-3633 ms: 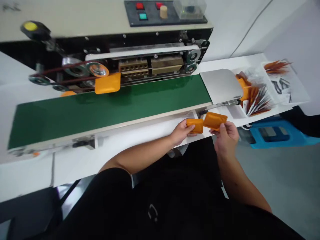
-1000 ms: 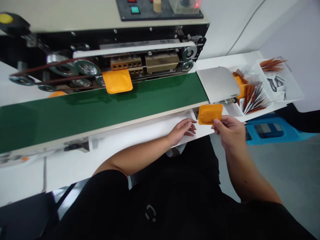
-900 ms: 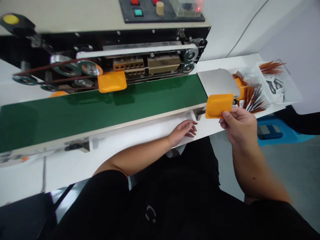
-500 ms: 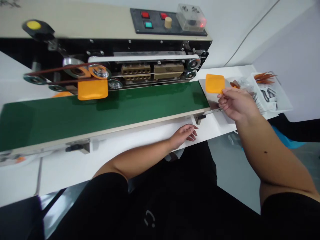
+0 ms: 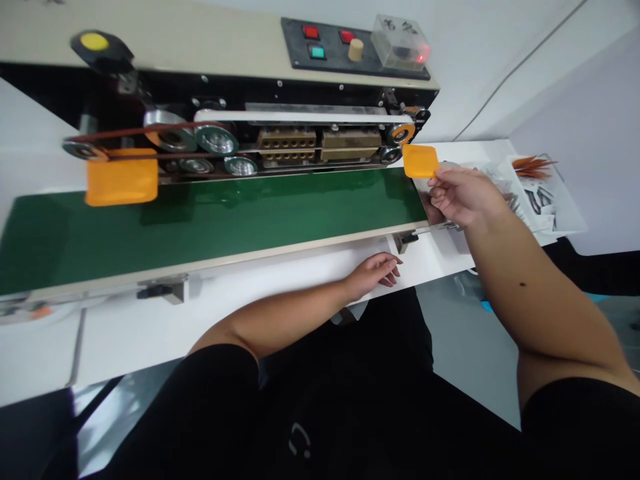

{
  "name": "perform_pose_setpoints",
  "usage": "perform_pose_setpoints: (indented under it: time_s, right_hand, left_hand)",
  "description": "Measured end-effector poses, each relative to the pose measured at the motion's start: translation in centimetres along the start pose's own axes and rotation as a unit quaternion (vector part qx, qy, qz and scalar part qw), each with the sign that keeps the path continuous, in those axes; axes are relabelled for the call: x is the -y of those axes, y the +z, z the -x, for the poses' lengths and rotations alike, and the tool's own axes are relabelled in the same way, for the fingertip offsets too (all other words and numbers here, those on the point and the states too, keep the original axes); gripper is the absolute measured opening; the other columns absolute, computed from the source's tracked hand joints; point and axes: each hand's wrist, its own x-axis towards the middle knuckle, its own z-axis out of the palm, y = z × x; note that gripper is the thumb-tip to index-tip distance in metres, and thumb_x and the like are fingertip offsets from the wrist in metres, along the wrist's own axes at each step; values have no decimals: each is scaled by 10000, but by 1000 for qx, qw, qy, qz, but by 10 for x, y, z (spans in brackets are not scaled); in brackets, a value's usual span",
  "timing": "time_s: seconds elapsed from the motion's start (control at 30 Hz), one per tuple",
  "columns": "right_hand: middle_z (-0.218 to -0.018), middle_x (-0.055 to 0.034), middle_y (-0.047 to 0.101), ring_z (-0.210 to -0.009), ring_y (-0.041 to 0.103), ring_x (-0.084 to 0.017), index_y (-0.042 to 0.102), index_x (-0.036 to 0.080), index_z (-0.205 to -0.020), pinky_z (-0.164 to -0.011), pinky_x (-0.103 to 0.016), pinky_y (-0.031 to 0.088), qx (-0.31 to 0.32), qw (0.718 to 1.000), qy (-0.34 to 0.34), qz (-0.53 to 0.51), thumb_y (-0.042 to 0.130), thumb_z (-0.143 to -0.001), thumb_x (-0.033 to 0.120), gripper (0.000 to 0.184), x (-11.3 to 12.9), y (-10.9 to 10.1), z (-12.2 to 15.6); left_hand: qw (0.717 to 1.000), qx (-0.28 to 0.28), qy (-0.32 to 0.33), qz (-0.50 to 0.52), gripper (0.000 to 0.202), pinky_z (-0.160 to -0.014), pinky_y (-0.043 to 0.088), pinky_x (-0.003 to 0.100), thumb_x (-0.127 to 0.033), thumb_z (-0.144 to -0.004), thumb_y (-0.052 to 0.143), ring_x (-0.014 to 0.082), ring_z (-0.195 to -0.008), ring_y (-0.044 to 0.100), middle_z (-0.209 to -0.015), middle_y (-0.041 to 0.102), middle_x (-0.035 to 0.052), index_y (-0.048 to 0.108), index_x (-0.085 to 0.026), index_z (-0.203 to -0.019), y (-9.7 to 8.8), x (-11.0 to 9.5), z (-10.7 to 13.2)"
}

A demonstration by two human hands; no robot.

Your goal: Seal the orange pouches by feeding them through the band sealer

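Right hand (image 5: 463,197) pinches orange sachet (image 5: 421,161) over the right end of green conveyor belt (image 5: 260,223); slack grip risks a skewed drop near sealer pulley (image 5: 401,133)

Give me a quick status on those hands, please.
Right hand: pinching orange square sachet at end of green conveyor belt. Left hand: empty, resting on white table. Second orange sachet on belt.

Bright even light, soft shadow under the orange pouch (image 5: 121,177)

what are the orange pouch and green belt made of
The orange pouch looks like glossy plastic film, going by its sheen and soft edges; a foil layer can't be ruled out. The green belt looks like PVC or rubber, with a faint shine.
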Motion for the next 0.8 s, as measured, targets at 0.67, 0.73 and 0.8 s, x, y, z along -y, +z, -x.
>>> perform_pose_setpoints:
  time_s: [0.67,0.73,0.8]
  right_hand:
    - [-841,-44,776,-541,614,-95,793,192,-1022,-460,-195,479,39,994,-80,63,858,-914,213,128,0,5,41]
    - [-779,-33,747,-527,602,-102,794,185,-1011,-457,-208,442,-16,991,-123,47,789,-913,146,105,3,-24,49]
    - [-694,-13,692,-501,579,-106,773,174,-961,-457,-224,390,-105,978,-176,31,679,-899,50,167,5,-60,49]
  left_hand:
    - [1000,-5,-2,3,690,-833,605,333,-785,-897,799,148,-855,689,-1001,703,55,709,-179,-1212,1,-4,3]
    - [1000,-4,-4,2,696,-833,608,333,-790,-895,798,148,-855,688,-1001,705,58,713,-177,-1213,1,-5,3]
    - [1000,-5,-3,3,707,-829,612,333,-797,-884,806,146,-849,684,-1006,705,57,718,-175,-1208,1,-5,3]
